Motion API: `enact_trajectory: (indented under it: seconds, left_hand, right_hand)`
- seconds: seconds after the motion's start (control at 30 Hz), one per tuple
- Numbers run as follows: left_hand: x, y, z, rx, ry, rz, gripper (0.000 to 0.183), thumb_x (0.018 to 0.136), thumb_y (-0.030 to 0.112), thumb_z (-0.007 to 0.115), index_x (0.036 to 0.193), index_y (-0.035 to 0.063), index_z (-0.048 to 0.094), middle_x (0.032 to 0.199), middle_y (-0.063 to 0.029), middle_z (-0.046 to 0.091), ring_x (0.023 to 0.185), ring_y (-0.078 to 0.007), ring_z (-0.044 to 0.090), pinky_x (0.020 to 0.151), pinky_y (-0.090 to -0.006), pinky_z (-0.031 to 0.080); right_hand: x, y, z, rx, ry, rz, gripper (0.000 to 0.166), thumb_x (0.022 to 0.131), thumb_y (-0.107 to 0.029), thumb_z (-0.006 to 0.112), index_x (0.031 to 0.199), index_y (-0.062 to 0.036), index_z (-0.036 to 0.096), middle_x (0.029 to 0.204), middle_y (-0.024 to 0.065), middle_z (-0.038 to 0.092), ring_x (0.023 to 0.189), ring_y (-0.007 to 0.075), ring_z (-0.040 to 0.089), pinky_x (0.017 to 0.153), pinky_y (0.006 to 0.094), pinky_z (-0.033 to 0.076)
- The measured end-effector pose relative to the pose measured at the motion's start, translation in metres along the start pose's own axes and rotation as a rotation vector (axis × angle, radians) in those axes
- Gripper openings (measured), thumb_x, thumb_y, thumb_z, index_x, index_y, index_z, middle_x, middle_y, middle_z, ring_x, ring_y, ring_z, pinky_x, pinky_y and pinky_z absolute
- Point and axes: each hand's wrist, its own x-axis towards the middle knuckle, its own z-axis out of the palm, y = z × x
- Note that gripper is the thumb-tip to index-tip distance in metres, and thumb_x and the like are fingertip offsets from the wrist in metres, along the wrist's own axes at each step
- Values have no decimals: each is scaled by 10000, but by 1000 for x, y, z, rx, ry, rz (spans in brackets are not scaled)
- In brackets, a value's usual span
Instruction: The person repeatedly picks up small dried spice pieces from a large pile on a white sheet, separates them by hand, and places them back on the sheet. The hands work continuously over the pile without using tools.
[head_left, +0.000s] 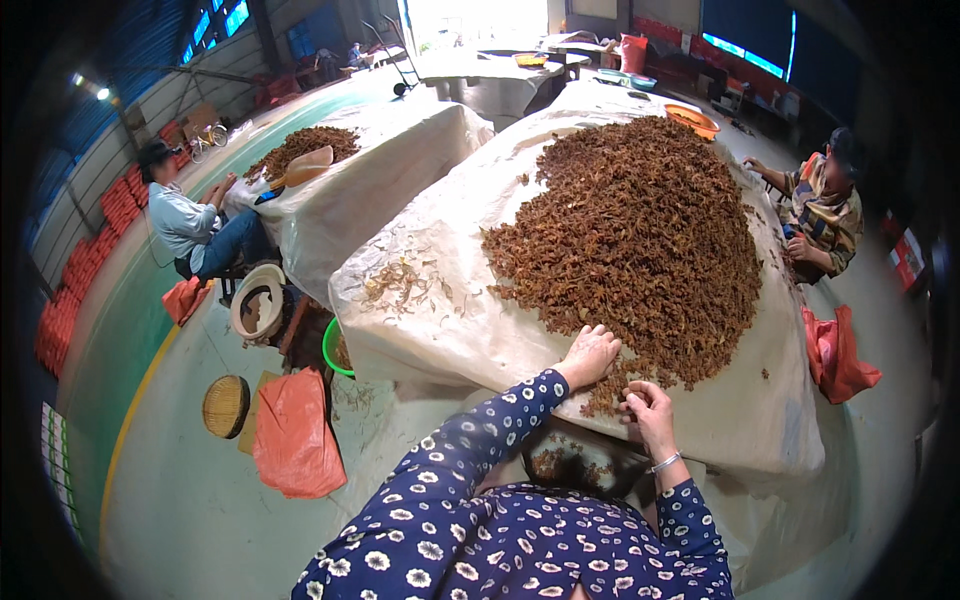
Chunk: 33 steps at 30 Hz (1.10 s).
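Observation:
A large heap of dried star anise (637, 240) lies on a table covered with pale sheeting (450, 345). My left hand (592, 356) rests palm down at the heap's near edge, its fingers touching the pods; whether it holds any is hidden. Just right of it, my right hand (649, 409) is raised at the table's near edge with its fingers curled, and what is between them cannot be made out. A few loose pods lie between the two hands. Below the edge, a dark container (570, 457) holds more star anise. Stalks and thin scraps (405, 289) are scattered on the sheeting to the left.
One person (187, 217) sits at a second covered table with a smaller heap (307, 146) and a scoop (304, 166). Another person (817, 202) sits at the right. Red sacks (296, 435), a green basin (334, 349) and a round woven basket (225, 405) stand left; an orange basin (691, 120) is behind.

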Motion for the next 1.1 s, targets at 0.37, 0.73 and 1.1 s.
enact_trajectory:
  seconds: [0.37, 0.73, 1.1]
  left_hand:
    - [-34, 43, -19, -756, 136, -82, 218, 754, 139, 685, 933, 39, 609, 905, -96, 581, 845, -227, 584, 743, -341, 484]
    - [-54, 24, -18, -847, -85, -355, 184, 807, 198, 664, 880, 31, 637, 729, -135, 635, 691, -240, 629, 632, -350, 488]
    - [-62, 16, -51, -965, -280, -615, 160, 787, 181, 649, 796, 25, 611, 658, -93, 624, 591, -186, 608, 555, -328, 474]
  right_hand:
    - [15, 8, 2, 403, -50, 143, 186, 922, -149, 563, 1027, 4, 577, 786, 86, 641, 597, 173, 635, 494, 288, 554]
    - [11, -1, 13, 209, -74, 122, 197, 907, -62, 551, 1070, 39, 596, 846, 82, 636, 609, 137, 612, 536, 237, 530]
    - [17, -14, 25, -817, -148, -646, 184, 818, -27, 584, 990, 17, 635, 857, 148, 606, 703, 272, 626, 609, 327, 506]
